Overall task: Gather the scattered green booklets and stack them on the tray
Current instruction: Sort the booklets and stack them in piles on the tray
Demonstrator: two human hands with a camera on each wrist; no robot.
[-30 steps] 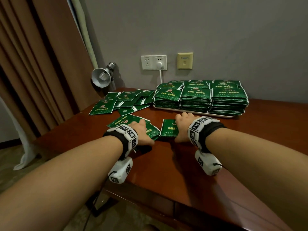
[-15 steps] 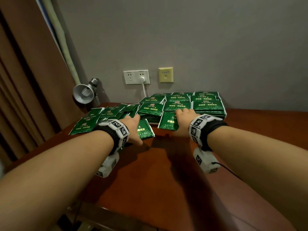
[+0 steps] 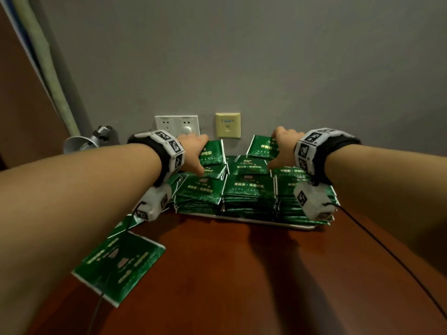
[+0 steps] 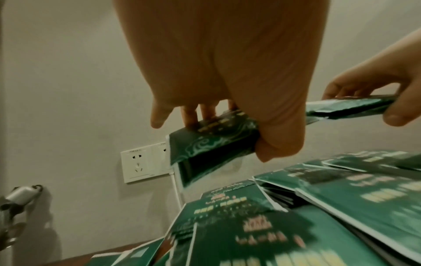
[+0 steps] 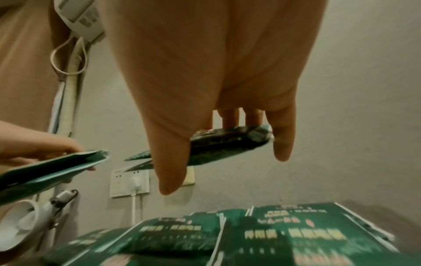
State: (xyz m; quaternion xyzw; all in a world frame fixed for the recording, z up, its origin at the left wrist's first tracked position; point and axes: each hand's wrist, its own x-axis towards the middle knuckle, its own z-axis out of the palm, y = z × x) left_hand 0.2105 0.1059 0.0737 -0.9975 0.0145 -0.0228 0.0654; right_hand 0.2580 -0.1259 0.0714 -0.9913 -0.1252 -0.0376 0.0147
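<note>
Over the far half of the wooden table [image 3: 242,274], toward 12 o'clock from the person, both hands hang above the stacks of green booklets [image 3: 249,192] piled on the tray [image 3: 278,222], whose pale rim shows along the near edge of the stacks. At about 11 o'clock the left hand [image 3: 193,153] pinches a green booklet [image 3: 212,153] between thumb and fingers, tilted up and clear of the pile beneath it; the left wrist view shows the thumb under it and the fingers on top. At about 1 o'clock the right hand [image 3: 281,147] grips another booklet [image 3: 262,147] the same way, thumb on one face and fingers on the other, also lifted off the stacks. The two hands are apart, each closed on its own booklet, with several stacks between them. At 7 o'clock, near the table's front left edge, a single loose booklet [image 3: 118,264] lies flat on the wood, and more loose ones [image 3: 128,223] lie partly hidden under the left forearm. Behind the tray at 12 o'clock the grey wall carries a white socket plate [image 3: 176,123] and a yellowish wall plate [image 3: 228,125]; a lamp head [image 3: 79,143] sits at 10 o'clock.
</note>
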